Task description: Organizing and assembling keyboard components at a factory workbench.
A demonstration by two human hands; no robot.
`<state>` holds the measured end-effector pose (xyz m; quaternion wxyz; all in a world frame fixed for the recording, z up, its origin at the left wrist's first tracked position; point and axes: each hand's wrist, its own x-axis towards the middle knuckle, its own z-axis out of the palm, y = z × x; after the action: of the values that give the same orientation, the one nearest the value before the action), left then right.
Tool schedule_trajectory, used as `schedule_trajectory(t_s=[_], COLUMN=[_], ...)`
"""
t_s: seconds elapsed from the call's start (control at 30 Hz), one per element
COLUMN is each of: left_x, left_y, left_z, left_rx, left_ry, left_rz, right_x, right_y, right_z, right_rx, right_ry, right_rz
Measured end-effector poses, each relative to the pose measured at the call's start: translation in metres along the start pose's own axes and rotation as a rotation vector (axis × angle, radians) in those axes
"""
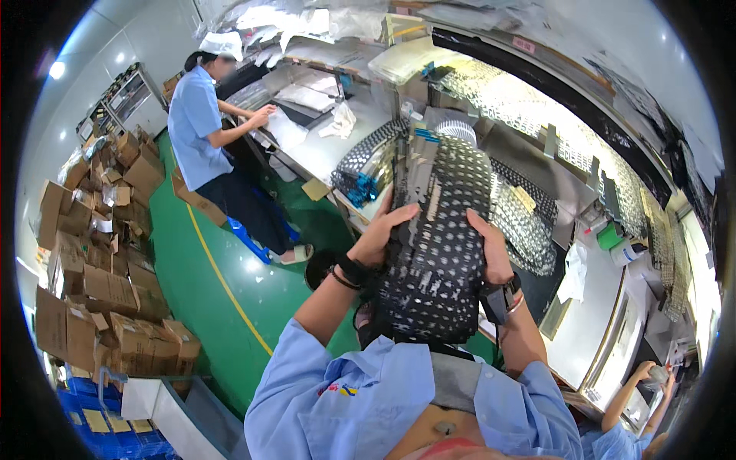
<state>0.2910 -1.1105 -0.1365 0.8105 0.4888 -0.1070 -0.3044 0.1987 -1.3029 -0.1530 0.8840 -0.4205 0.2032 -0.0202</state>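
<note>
In front of my chest I hold a thick stack of black sheets (438, 253) dotted with rows of pale spots or holes. My left hand (383, 232) is closed on its left edge, thumb lying on top. My right hand (492, 249) grips the opposite edge, also with the thumb uppermost. Both sets of fingers are mostly hidden behind the stack. Beyond it, on the bench, lie more dotted sheets (525, 230) to the right and a curved dotted bundle (376, 153) to the left. Blue strips (366, 188) show by that bundle, near my left hand.
A co-worker (203, 130) in a white cap handles a white bag at the long bench (307, 149). Another person's hands (652, 377) show at lower right. Cardboard boxes (115, 287) pile up along the left. A grey bin (184, 422) stands lower left; a green container (610, 236) is right.
</note>
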Motion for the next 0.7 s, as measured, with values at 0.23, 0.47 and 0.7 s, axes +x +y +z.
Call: schedule_trajectory(t_s=[0.23,0.47,0.7], left_x=[0.099,0.247,0.367], left_y=[0.058,0.119,0.128], left_z=[-0.107,-0.188,-0.204], left_rx=[-0.031,0.054,0.214], left_ry=[-0.107,-0.282,-0.438], left_rz=[-0.093,-0.248,-0.322], right_x=[0.123,0.264,0.332], right_y=[0.012,0.035,0.032], right_z=[0.082,0.123,0.133], right_rx=[0.075,0.277,0.380], right_ry=[-0.142,-0.098,0.146], right_rz=[0.023,-0.047,-0.189])
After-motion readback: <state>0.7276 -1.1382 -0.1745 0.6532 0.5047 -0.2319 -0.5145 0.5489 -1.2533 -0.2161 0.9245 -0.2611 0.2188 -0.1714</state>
